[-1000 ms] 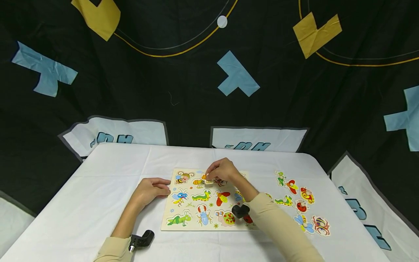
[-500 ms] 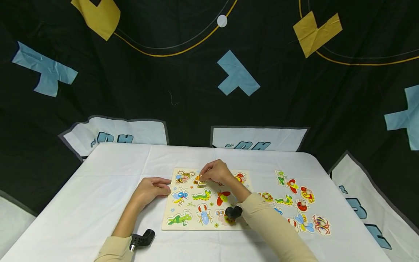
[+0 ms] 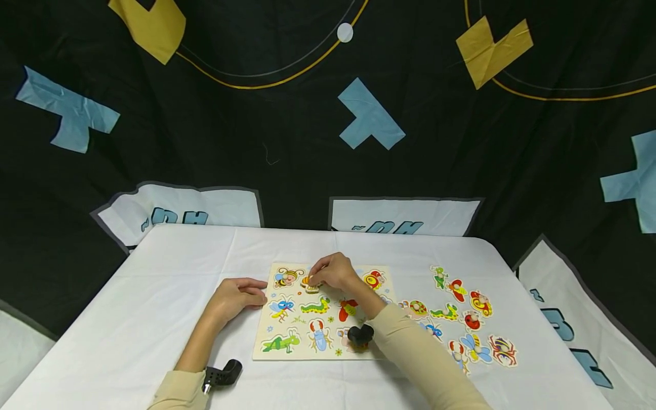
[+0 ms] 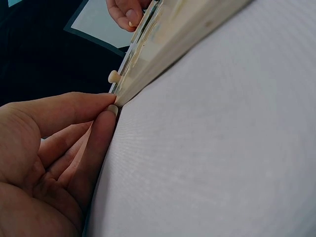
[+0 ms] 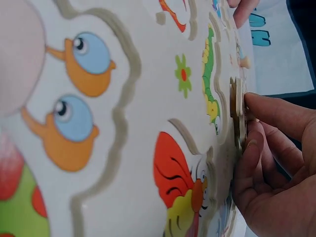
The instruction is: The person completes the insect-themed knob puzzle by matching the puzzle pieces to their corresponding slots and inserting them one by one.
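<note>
A wooden insect puzzle board (image 3: 302, 324) lies on the table with printed recesses. My left hand (image 3: 233, 299) is at its left side; in the left wrist view, thumb and forefinger (image 4: 94, 106) touch the board's edge. My right hand (image 3: 335, 270) pinches a small orange and yellow wooden puzzle piece (image 3: 310, 286), tilted close over the top row's second recess. In the right wrist view, that piece (image 5: 239, 111) shows edge-on between thumb and fingertips, its printed face hidden. A bee piece (image 3: 288, 278) sits in the top left recess, its knob (image 4: 114, 76) standing up.
Several loose insect pieces lie right of the board, among them a spider (image 3: 503, 350), a blue-winged bee (image 3: 475, 347) and a green caterpillar (image 3: 445, 313). The right sleeve (image 3: 410, 347) crosses the board's lower right corner. A dark curtain (image 3: 287, 142) hangs behind the table.
My right hand has moved left and slightly nearer with the piece, from beside the printed spider to over the second recess. The left hand stays at the board's edge.
</note>
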A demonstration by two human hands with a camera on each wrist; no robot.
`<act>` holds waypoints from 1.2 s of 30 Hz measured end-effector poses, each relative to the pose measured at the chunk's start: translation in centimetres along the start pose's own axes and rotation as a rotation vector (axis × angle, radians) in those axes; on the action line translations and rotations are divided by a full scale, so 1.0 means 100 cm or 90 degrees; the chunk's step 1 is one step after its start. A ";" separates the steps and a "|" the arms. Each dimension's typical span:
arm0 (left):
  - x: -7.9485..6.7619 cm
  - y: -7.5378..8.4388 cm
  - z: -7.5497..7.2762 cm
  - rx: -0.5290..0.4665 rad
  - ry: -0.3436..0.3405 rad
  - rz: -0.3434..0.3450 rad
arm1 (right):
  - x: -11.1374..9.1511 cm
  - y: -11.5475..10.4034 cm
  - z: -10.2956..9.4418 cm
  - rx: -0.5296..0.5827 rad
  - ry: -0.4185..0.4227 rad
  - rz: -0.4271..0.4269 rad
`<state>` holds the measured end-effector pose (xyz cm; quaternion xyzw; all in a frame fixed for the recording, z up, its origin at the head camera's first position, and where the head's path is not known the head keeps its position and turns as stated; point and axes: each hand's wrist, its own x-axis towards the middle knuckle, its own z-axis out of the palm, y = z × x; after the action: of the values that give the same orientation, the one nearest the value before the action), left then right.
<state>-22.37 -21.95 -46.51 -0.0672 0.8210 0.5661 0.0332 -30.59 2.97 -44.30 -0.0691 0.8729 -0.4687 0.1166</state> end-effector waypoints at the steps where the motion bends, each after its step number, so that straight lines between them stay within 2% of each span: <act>1: 0.000 0.000 0.000 -0.002 -0.001 0.001 | 0.000 0.000 0.000 -0.002 0.002 0.003; 36: 0.002 -0.002 -0.001 -0.009 -0.009 0.000 | 0.001 0.009 0.002 -0.002 -0.013 -0.006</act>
<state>-22.54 -22.11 -46.72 -0.0635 0.8168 0.5722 0.0384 -30.59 3.26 -45.16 -0.0781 0.8721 -0.4669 0.1236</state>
